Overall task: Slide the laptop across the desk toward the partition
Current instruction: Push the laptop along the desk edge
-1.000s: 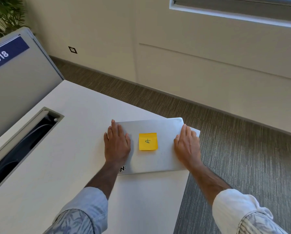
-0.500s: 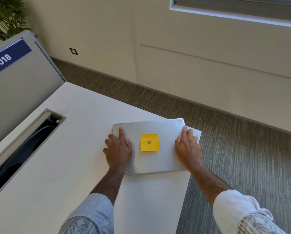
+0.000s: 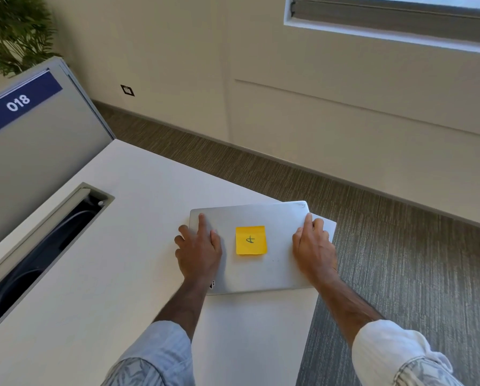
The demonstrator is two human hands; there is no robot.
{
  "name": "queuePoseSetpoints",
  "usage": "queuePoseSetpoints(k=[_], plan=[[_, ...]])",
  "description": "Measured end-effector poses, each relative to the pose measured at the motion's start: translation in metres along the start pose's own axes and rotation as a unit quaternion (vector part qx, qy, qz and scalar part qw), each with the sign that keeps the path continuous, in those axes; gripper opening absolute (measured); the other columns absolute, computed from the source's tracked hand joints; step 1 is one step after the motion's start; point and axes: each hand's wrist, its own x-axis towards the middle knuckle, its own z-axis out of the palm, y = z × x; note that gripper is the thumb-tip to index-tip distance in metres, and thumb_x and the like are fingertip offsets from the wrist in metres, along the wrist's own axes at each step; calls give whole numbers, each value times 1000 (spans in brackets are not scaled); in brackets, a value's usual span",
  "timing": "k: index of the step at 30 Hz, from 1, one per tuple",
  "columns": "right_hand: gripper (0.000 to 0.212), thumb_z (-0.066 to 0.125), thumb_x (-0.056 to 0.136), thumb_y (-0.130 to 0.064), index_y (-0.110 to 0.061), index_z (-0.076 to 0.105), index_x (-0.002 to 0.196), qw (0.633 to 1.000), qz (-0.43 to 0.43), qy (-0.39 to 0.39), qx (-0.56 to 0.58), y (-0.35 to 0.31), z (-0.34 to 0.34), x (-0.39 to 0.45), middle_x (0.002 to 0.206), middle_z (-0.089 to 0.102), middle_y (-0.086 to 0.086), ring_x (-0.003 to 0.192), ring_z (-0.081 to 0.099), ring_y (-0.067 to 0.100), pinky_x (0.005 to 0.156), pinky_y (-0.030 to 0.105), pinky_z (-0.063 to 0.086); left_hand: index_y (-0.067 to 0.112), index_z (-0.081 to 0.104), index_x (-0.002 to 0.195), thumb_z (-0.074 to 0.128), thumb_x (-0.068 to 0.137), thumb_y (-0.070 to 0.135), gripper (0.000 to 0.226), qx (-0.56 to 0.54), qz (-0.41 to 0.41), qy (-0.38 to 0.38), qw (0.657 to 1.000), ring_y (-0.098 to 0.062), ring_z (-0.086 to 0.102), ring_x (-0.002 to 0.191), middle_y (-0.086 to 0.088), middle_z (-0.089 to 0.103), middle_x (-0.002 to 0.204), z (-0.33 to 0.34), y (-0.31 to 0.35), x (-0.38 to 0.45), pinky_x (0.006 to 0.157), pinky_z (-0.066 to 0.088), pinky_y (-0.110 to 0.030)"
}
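A closed silver laptop (image 3: pixel 275 267) lies flat at the right corner of the white desk (image 3: pixel 108 288), its far right corner jutting a little past the desk edge. A yellow sticky note (image 3: pixel 250 240) is stuck on the middle of its lid. My left hand (image 3: pixel 198 252) holds the laptop's left edge, index finger on the lid and the other fingers curled down beside it onto the desk. My right hand (image 3: pixel 314 249) lies on the lid's right side, fingertips over the right edge. The grey partition (image 3: pixel 38 157), labelled 018, stands along the desk's left side.
An open cable slot (image 3: pixel 38 254) runs along the desk in front of the partition. Bare desk surface lies between the slot and the laptop. To the right the desk ends above carpeted floor (image 3: pixel 400 260). A plant (image 3: pixel 13 32) stands behind the partition.
My left hand has slipped from flat on the lid to the laptop's left edge, fingers curling over it. The right hand and the laptop have hardly moved.
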Motion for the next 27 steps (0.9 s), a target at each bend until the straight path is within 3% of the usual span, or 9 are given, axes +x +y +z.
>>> queuePoseSetpoints(k=[6,12,18,22,27], plan=[[41,32,102,-28,-6,41,136,998,-4,22,51,4,-1,0,109,47,12,84,58,34,64,40,43,24,39,138,43,98,46,46,-67,-25,-9,997,-41,50,100,-20,42,113,-2,-3,-3,70,56,-48],[46,31,102,-29,-10,35,144,998,2,10,65,0,-10,-13,101,49,11,79,60,36,66,42,45,27,35,140,42,99,47,46,-119,-42,-11,992,-43,53,106,-23,51,111,-10,-14,-14,76,50,-46],[54,30,103,-33,-20,19,154,999,-20,0,48,-7,-22,-32,95,45,8,74,59,34,64,39,43,31,34,136,41,98,48,42,-162,-43,-4,986,-44,58,94,-18,50,105,-25,-28,-32,74,48,-45],[54,30,104,-34,-20,19,155,999,-23,2,50,-17,-29,-41,97,44,8,76,60,34,64,40,45,31,33,138,41,99,49,43,-159,-36,8,987,-44,61,85,-17,49,104,-39,-37,-36,68,43,-38],[55,30,103,-36,-24,18,155,997,-31,0,70,-35,-37,-54,97,41,5,77,61,34,64,39,46,32,31,139,38,99,52,45,-158,-39,28,986,-44,62,87,-17,49,106,-58,-54,-45,68,44,-39]])
